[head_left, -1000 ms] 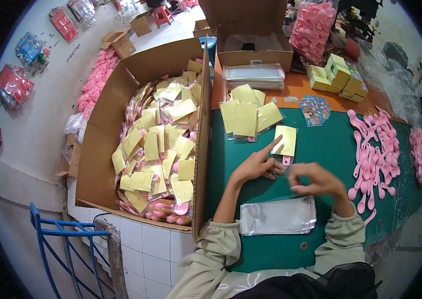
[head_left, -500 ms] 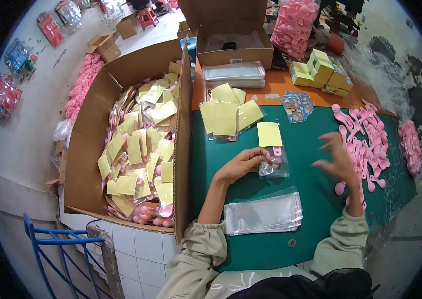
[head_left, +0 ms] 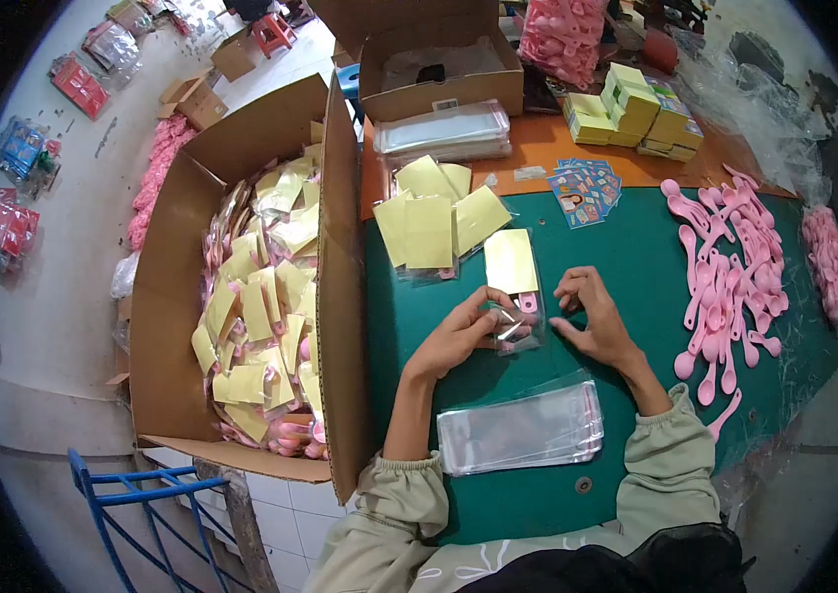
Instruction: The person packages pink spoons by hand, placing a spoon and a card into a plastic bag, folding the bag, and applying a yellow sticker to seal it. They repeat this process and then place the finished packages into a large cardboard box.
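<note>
My left hand pinches the lower part of a clear plastic bag on the green table. In the bag lie a yellow card and a pink spoon; my fingers hide part of the spoon. Just right of the bag is my right hand, fingers bent, thumb apart from them, nothing visible between them. Nearer my body lies a stack of flat clear bags. To the right spreads a heap of pink spoons.
A large carton full of filled bags stands at the left. Several filled bags with yellow cards lie beyond my left hand. Farther back are blue printed cards, yellow card stacks and more clear bags.
My right hand has moved left from beside the spoon heap to near the bag. My left hand still grips the bag. The camera view has shifted slightly.
</note>
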`<state>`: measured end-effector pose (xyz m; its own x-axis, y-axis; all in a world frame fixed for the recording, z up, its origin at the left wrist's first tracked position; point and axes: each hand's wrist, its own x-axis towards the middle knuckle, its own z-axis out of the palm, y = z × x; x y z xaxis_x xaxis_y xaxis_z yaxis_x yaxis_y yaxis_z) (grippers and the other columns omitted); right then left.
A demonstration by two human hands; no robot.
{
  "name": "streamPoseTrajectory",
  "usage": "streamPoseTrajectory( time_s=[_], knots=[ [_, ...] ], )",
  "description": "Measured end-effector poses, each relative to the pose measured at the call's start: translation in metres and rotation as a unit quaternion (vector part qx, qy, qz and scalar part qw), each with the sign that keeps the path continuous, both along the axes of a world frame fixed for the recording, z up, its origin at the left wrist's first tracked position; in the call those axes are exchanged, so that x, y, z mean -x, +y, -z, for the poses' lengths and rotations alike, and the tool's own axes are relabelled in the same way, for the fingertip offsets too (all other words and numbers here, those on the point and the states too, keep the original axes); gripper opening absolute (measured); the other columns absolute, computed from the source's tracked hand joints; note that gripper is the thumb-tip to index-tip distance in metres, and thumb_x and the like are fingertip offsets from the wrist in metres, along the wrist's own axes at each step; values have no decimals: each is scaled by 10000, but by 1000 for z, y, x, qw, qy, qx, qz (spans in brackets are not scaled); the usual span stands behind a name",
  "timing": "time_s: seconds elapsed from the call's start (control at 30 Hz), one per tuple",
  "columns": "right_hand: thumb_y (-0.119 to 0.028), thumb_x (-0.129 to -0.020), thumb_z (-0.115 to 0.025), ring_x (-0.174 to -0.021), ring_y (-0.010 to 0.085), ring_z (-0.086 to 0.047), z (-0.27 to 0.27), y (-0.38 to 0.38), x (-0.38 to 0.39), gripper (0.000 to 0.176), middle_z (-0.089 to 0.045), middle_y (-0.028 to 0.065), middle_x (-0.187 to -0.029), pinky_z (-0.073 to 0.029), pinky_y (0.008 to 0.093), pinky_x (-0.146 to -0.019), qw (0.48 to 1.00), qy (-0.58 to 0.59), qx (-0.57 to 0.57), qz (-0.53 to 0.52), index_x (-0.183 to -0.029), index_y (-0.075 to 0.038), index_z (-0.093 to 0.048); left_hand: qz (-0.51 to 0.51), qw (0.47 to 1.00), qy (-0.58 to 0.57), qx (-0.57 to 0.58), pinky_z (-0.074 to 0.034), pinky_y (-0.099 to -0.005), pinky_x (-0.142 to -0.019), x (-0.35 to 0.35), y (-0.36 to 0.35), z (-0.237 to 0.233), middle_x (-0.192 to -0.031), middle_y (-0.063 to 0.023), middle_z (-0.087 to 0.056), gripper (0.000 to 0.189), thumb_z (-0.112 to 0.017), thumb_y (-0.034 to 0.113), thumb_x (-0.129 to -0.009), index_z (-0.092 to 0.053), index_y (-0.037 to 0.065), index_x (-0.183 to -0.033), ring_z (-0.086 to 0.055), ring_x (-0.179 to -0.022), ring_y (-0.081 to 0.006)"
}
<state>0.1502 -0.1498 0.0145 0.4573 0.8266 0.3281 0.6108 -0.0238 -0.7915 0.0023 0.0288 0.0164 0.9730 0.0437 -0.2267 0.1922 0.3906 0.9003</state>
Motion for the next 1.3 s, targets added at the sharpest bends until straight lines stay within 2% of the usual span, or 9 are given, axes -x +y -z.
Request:
streamPoseTrajectory(
  time_s=[0.2,0.3,0.4,0.5,0.73,0.83,1.0,1.13,1.3],
  knots=[
    [91,-682,-649,-791,185,-549,12,6,0,265,-442,112,-1014,-478,287,-695,997,-72,-26,-10,-891,-23,-533,14,998,-41,45,-483,-261,-817,-2,-6,11,-1087,-73,-568,150,-356,92,-963,-449,87,-1080,-573,-1043,-171],
    [92,-684,-621,-805,174,-541,9,6,1,200,-464,111,-983,-477,265,-670,999,-27,-29,16,-830,-6,-527,36,994,-13,104,-514,-305,-824,0,-1,6,-1082,-80,-558,145,-410,117,-956,-418,66,-1091,-565,-1061,-182],
    [80,-692,-622,-784,168,-547,11,4,-2,190,-469,112,-988,-475,261,-674,999,-20,-29,12,-833,-7,-528,-26,999,11,32,-524,-296,-811,-1,-4,4,-1052,-71,-548,174,-443,70,-934,-402,51,-1102,-577,-1022,-173],
    [75,-712,-634,-780,155,-548,3,3,1,199,-468,103,-998,-476,279,-681,1000,13,-11,-10,-863,-17,-542,-44,974,-93,-201,-530,-285,-795,-2,-9,15,-1070,-78,-537,218,-477,20,-902,-401,36,-1106,-591,-965,-173],
    [16,-768,-633,-806,127,-548,1,-1,-2,109,-472,84,-997,-486,251,-691,997,70,-7,-36,-851,-1,-563,-115,921,-61,-366,-547,-257,-704,5,-20,5,-936,-76,-561,120,-561,-4,-849,-523,-24,-961,-594,-872,-146],
    [-4,-803,-609,-823,115,-546,5,-1,-1,80,-475,64,-988,-498,242,-716,978,205,-36,-32,-863,5,-558,-148,953,-48,-259,-553,-245,-652,2,-23,11,-913,-79,-563,128,-563,36,-865,-522,-31,-966,-596,-859,-137],
    [-34,-870,-552,-814,116,-575,11,6,3,56,-533,55,-911,-530,259,-719,917,396,-34,-35,-900,4,-522,-161,939,-50,-299,-569,-249,-621,2,-23,16,-861,-85,-558,155,-590,79,-858,-532,-37,-942,-603,-790,-132],
    [-60,-890,-544,-693,141,-620,12,12,5,84,-588,75,-788,-543,261,-626,918,396,-4,25,-878,9,-497,-185,928,-46,-321,-577,-253,-590,-1,-25,16,-852,-90,-554,142,-604,76,-845,-547,-41,-903,-604,-726,-137],
    [-58,-892,-543,-627,148,-634,16,16,9,93,-601,96,-742,-531,243,-536,919,387,-15,70,-855,13,-496,-215,922,-18,-323,-582,-257,-593,-4,-27,16,-858,-66,-583,124,-614,68,-843,-568,-40,-881,-573,-777,-94]
  ],
)
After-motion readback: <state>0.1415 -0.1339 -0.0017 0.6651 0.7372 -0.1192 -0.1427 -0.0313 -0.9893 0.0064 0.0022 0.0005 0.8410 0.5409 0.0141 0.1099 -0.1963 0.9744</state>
